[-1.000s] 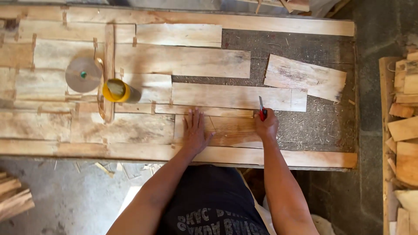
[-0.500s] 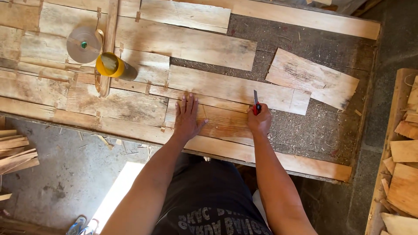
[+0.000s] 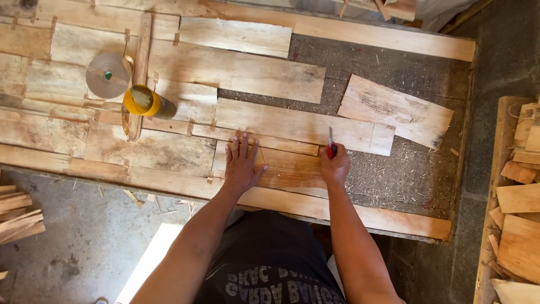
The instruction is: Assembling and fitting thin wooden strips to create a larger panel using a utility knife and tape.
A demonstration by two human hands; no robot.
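My left hand [image 3: 242, 164] lies flat, fingers spread, on a thin wood veneer sheet [image 3: 292, 169] near the table's front edge. My right hand [image 3: 335, 166] is closed around a small red-handled knife [image 3: 331, 144] whose blade points away from me at the sheet's right end. Just beyond lies a longer veneer strip [image 3: 292, 124]. Several veneer pieces cover the left of the worktable [image 3: 416, 222], joined by small tape tabs.
A roll of brown tape [image 3: 108, 75] and a yellow-rimmed container [image 3: 145, 102] sit at the left beside a narrow upright slat [image 3: 138, 73]. A loose veneer piece [image 3: 394, 110] lies at the right. Wood offcuts are stacked at the right [image 3: 520, 197] and lower left [image 3: 17, 211].
The camera view has shifted and tilted, so the table appears moved up and left. Both hands stay on the same veneer sheet, the knife still in the right hand.
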